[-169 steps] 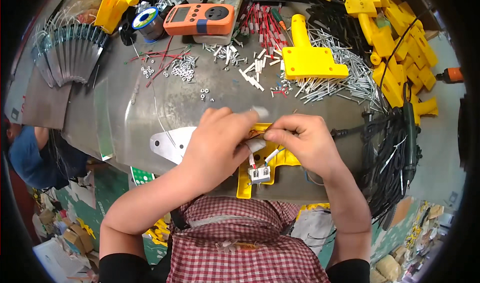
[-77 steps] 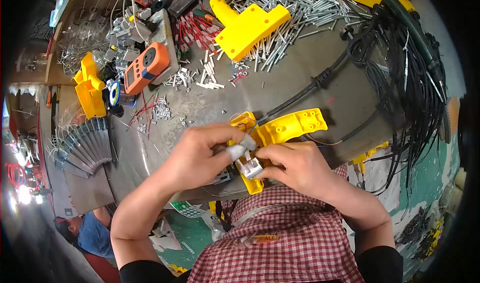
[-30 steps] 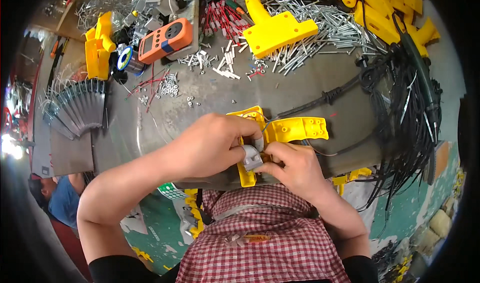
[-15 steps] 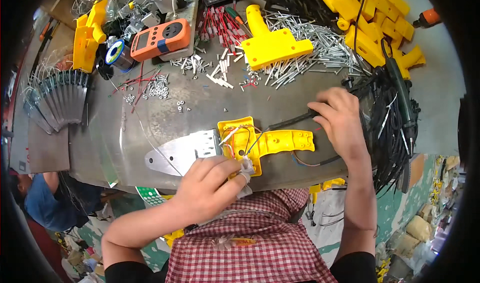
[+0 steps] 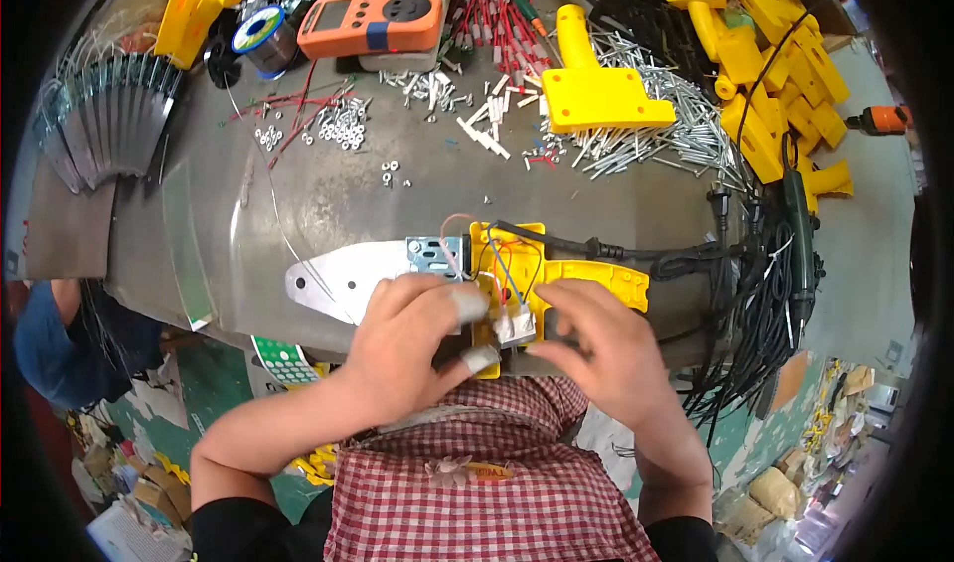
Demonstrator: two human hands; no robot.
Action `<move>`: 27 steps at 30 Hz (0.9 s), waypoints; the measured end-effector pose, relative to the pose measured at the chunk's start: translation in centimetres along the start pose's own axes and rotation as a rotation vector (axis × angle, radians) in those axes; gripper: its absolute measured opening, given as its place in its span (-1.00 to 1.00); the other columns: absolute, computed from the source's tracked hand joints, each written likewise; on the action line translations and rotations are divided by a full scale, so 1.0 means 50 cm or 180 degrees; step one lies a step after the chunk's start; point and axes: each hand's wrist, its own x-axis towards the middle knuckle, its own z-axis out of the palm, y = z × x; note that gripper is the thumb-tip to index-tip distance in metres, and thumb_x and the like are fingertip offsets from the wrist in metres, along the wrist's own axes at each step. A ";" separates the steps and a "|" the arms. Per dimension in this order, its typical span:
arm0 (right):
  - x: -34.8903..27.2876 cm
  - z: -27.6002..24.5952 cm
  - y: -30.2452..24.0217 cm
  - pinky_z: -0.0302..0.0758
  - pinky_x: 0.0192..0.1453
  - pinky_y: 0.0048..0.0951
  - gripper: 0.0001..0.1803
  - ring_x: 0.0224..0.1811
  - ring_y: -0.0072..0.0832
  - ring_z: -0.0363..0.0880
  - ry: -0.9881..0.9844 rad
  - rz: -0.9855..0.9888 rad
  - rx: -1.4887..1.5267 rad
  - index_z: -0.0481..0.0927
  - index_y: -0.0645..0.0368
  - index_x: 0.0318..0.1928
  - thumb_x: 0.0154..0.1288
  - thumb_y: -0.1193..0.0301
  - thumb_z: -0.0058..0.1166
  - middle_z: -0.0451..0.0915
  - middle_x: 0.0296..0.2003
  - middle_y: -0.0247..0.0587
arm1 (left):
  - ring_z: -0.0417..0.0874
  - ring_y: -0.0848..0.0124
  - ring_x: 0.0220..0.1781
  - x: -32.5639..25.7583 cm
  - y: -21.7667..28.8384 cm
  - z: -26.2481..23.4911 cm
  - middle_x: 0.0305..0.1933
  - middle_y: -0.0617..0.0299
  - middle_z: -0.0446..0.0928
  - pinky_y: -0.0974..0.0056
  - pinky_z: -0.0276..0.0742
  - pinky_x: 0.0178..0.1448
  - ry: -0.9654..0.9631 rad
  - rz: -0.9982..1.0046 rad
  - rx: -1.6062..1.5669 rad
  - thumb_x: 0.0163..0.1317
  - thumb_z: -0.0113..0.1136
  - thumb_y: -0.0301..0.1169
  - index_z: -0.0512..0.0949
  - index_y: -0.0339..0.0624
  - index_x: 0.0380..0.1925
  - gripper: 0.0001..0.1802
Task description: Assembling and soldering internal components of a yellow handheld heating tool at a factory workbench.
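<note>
A yellow plastic handle shell half (image 5: pixel 596 279) lies on the bench, with a pointed metal plate (image 5: pixel 343 274) extending left from it and a perforated metal bracket (image 5: pixel 433 254) at the joint. Thin coloured wires (image 5: pixel 509 264) run through its hollow to a small whitish block (image 5: pixel 515 325) at the near edge. My left hand (image 5: pixel 412 338), with white coverings on two fingertips, is over the shell's left end, thumb and fingers apart. Right of the block, my right hand (image 5: pixel 601 348) has its thumb and fingers parted. A black cable (image 5: pixel 586 246) crosses the shell's far side.
Behind are an orange meter (image 5: pixel 370 23), a solder spool (image 5: pixel 260 37), nuts (image 5: pixel 343 125), long screws (image 5: pixel 636 150) and another yellow shell (image 5: pixel 606 97). At right stand piled yellow shells (image 5: pixel 755 55), a soldering iron (image 5: pixel 798 229) and black cables (image 5: pixel 730 333). Metal plates (image 5: pixel 109 115) fan out at left.
My right hand has let go of the black cable and come left and nearer, beside the whitish block. My left fingers have come off the block. The cable now lies along the shell's far side.
</note>
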 end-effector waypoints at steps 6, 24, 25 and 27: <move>0.022 0.015 -0.013 0.49 -0.29 -0.34 -0.61 -0.38 -0.30 0.56 -0.0686 0.0531 0.0548 0.48 0.22 -0.23 -0.01 0.33 0.35 0.54 -0.30 -0.16 | 0.55 0.27 -0.33 0.043 -0.032 -0.028 -0.43 0.23 0.43 0.24 0.50 -0.23 -0.0955 0.0383 0.0146 -0.25 0.47 -0.26 0.42 -0.12 0.09 -0.22; 0.057 -0.009 0.014 0.35 -0.41 -0.48 -0.47 -0.54 -0.49 0.30 -0.1740 0.0665 0.0905 0.51 0.24 -0.17 -0.05 0.18 0.42 0.39 -0.47 -0.32 | 0.58 0.37 -0.48 0.047 -0.079 -0.026 -0.47 0.26 0.45 0.31 0.57 -0.47 -0.0597 0.1325 -0.0181 -0.09 0.30 -0.31 0.43 -0.32 0.04 -0.37; 0.051 -0.005 0.000 0.35 -0.41 -0.48 -0.47 -0.54 -0.49 0.30 -0.1739 0.0668 0.0898 0.51 0.24 -0.17 -0.05 0.18 0.42 0.39 -0.47 -0.32 | 0.58 0.37 -0.48 0.048 -0.079 -0.025 -0.47 0.26 0.45 0.31 0.57 -0.47 -0.0592 0.1330 -0.0186 -0.09 0.30 -0.31 0.43 -0.32 0.04 -0.37; 0.035 0.008 -0.036 0.36 -0.44 -0.46 -0.45 -0.55 -0.47 0.33 -0.0835 0.1221 0.0440 0.52 0.24 -0.19 -0.10 0.16 0.45 0.39 -0.48 -0.30 | 0.57 0.39 -0.51 0.051 -0.079 -0.023 -0.50 0.27 0.43 0.31 0.55 -0.50 -0.0400 0.1441 -0.0156 -0.09 0.32 -0.30 0.46 -0.31 -0.02 -0.42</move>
